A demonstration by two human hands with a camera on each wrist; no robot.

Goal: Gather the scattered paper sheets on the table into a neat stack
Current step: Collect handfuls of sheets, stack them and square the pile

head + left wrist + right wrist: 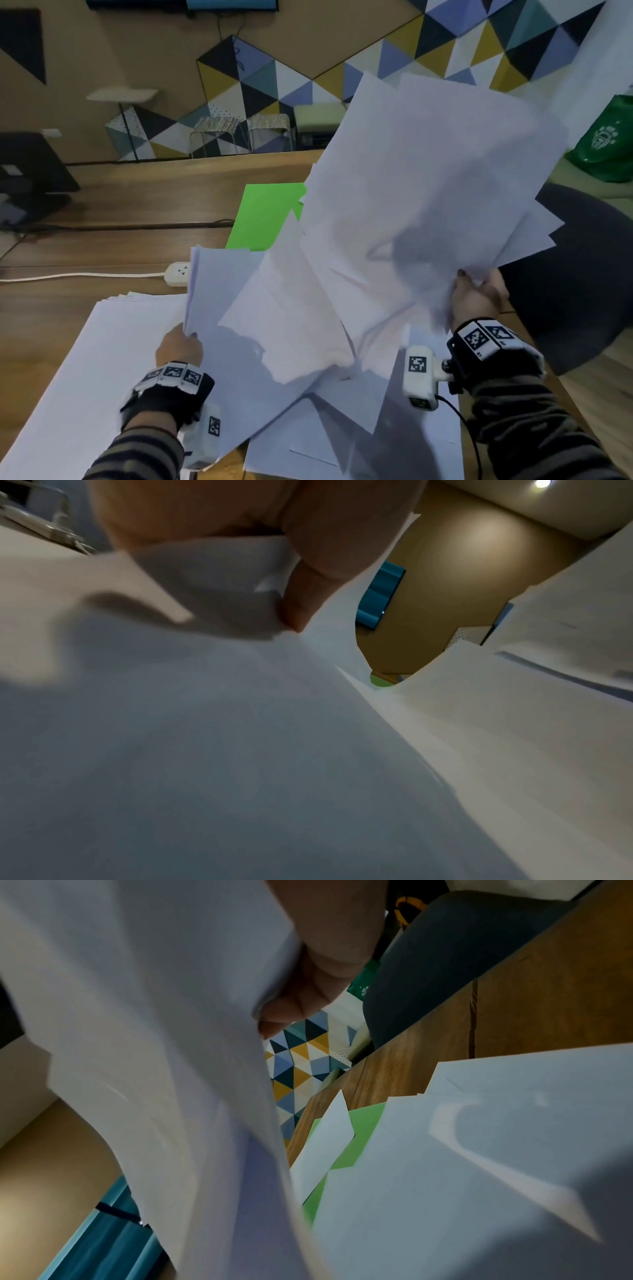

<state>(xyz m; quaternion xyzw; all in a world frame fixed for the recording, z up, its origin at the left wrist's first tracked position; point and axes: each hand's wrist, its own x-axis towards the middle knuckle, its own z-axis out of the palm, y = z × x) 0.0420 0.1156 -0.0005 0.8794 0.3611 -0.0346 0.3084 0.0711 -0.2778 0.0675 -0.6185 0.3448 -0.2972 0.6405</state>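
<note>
White paper sheets (411,192) fan up, pinched by both hands.

Back wall is tan (102,51) with a big patchwork of triangle panels in blue, mustard, white and black (445,41). Two wire-frame metal stools (219,132) stand against it, next to a thin-legged pale side table (121,97). Dark round chair (582,267) off to the right. Round ceiling spotlight (542,483) glows up top, and the wooden tabletop (137,192) has long plank seams.
</note>
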